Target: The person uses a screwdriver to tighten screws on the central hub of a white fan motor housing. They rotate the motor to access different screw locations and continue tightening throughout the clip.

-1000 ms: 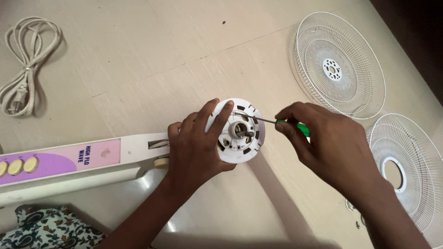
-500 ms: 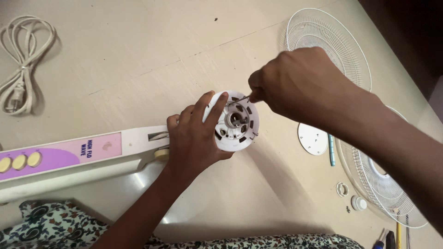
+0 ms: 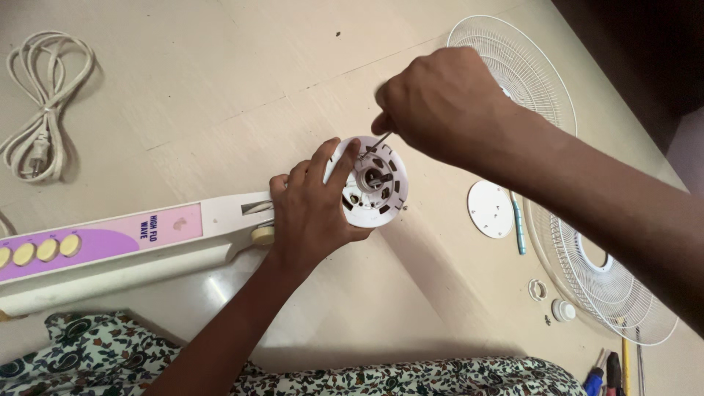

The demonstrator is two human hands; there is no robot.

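My left hand grips the round white motor housing of a fan, fingers curled over its left rim. The housing sits at the end of a white fan stand with a purple and pink control panel and yellow buttons. My right hand hovers above the housing, closed around a screwdriver whose thin metal shaft points down into the housing's upper face. The screwdriver's handle is hidden inside the fist.
Two white wire fan grilles lie on the floor at right, one at the top, one lower. A white round disc, small caps and a ring lie between them. A coiled white power cord lies top left. Tool handles show bottom right.
My right hand has risen from the housing's right side to above it, bringing the screwdriver from a flat angle to a steep one. The view has shifted, showing the disc and small parts.
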